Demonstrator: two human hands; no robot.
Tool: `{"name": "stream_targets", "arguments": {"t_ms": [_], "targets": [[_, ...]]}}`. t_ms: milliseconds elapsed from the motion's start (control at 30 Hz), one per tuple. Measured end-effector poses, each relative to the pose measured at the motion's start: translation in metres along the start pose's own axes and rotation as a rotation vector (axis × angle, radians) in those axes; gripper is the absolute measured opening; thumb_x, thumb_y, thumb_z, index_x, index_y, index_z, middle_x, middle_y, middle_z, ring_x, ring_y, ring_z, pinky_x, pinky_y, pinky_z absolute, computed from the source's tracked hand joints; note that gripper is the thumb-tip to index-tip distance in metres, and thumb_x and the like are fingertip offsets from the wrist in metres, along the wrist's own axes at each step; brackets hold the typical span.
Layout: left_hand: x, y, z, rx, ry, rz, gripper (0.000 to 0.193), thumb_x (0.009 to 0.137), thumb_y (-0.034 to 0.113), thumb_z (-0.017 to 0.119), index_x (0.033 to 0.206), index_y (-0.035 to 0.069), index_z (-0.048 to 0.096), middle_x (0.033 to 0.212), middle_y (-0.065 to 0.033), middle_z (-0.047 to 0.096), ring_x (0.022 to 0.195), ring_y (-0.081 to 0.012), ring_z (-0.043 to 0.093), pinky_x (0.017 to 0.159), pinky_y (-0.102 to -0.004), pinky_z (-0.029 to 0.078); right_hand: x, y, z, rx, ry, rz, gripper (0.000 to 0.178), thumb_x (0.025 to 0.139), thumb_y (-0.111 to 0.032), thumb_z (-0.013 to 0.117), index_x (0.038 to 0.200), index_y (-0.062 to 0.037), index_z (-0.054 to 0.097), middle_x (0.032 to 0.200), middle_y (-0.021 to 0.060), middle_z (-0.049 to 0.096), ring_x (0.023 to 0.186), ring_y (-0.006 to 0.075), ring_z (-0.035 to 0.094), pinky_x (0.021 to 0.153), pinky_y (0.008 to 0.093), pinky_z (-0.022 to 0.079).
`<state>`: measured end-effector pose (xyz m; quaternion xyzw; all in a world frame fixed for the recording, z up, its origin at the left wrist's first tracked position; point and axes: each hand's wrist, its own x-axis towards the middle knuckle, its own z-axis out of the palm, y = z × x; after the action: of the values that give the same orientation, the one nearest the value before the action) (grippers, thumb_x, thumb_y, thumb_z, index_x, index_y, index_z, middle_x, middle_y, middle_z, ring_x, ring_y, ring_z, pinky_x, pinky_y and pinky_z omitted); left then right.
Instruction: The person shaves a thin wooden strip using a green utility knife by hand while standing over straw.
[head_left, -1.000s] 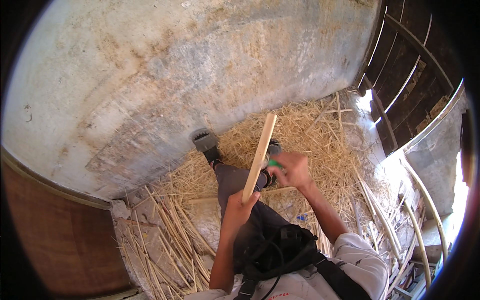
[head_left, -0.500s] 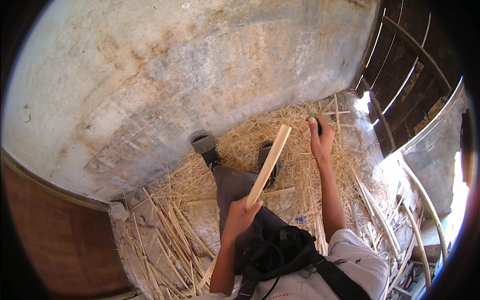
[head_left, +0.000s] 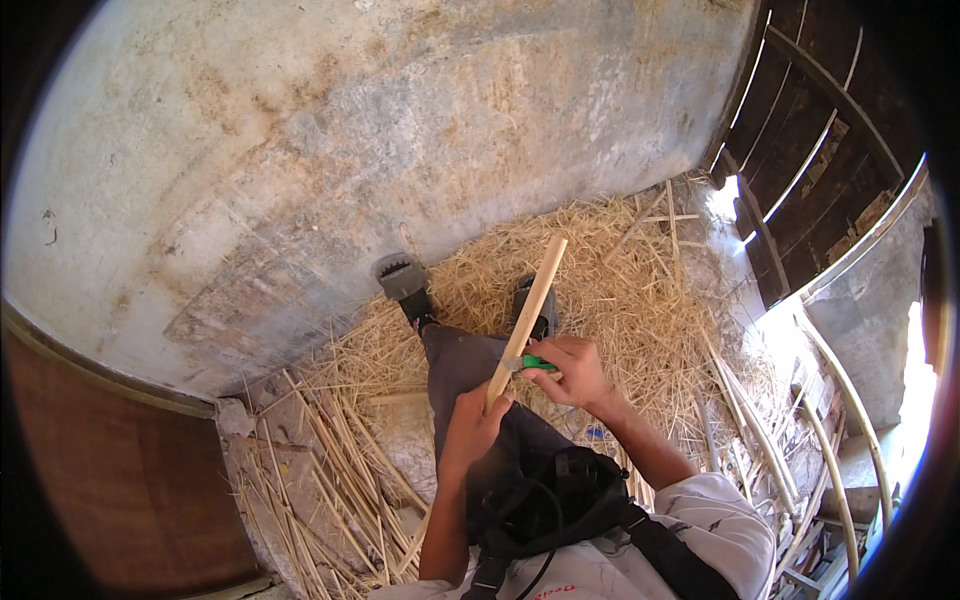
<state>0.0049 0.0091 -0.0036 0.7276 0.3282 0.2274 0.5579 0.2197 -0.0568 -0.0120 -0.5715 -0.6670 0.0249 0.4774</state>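
A pale strip of split bamboo slants up and away over my lap, its lower end held in my left hand, fingers closed round it. Close by, my right hand grips a green-handled utility knife. The knife's short blade lies against the strip a little above my left hand. My fingers partly cover the handle, and the strip's bottom end is hidden in my left palm.
Shavings cover the floor around my sandalled feet. Long thin bamboo strips lie at the lower left, bamboo poles at the right. A stained wall rises ahead, a dark slatted wooden panel stands far right, and a brown board left.
My right hand has come down and left with the knife, from beyond the strip's far end to its lower part. The strip has shifted slightly left in my left hand.
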Motion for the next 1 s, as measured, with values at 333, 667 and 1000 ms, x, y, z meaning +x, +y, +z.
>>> {"name": "stream_targets", "arguments": {"t_ms": [333,667,1000], "targets": [[0.003,-0.001,-0.002,-0.033,-0.014,-0.052,0.026,0.105,0.019,0.058,0.096,-0.004,0.061,0.069,-0.0099,0.052,0.066,-0.0141,0.046,0.061,-0.0377,0.039,0.009,-0.014,-0.002,-0.173,0.01,0.041,0.026,0.087,-0.03,0.083,0.097,-0.0075,0.075,0.079,0.0063,0.072,0.068,0.0297,0.072,0.061,0.0406,0.055],[0.003,0.001,-0.003,0.052,-0.009,-0.079,0.033,0.107,0.024,0.056,0.088,-0.004,0.058,0.066,-0.0107,0.05,0.065,-0.0156,0.045,0.06,-0.0396,0.039,0.02,0.012,-0.012,-0.27,0.146,0.014,0.024,0.088,-0.034,0.082,0.098,-0.0136,0.077,0.076,0.0043,0.07,0.06,0.0273,0.068,0.056,0.0385,0.052],[-0.005,0.01,-0.002,0.136,-0.061,-0.065,0.031,0.105,0.023,0.056,0.095,-0.005,0.064,0.071,-0.0203,0.059,0.065,-0.0282,0.059,0.065,-0.0419,0.045,0.056,0.074,-0.061,-0.334,0.389,0.51,0.031,0.104,-0.035,0.067,0.107,-0.0047,0.076,0.065,0.009,0.063,0.053,0.0222,0.06,0.053,0.0377,0.046]]}}
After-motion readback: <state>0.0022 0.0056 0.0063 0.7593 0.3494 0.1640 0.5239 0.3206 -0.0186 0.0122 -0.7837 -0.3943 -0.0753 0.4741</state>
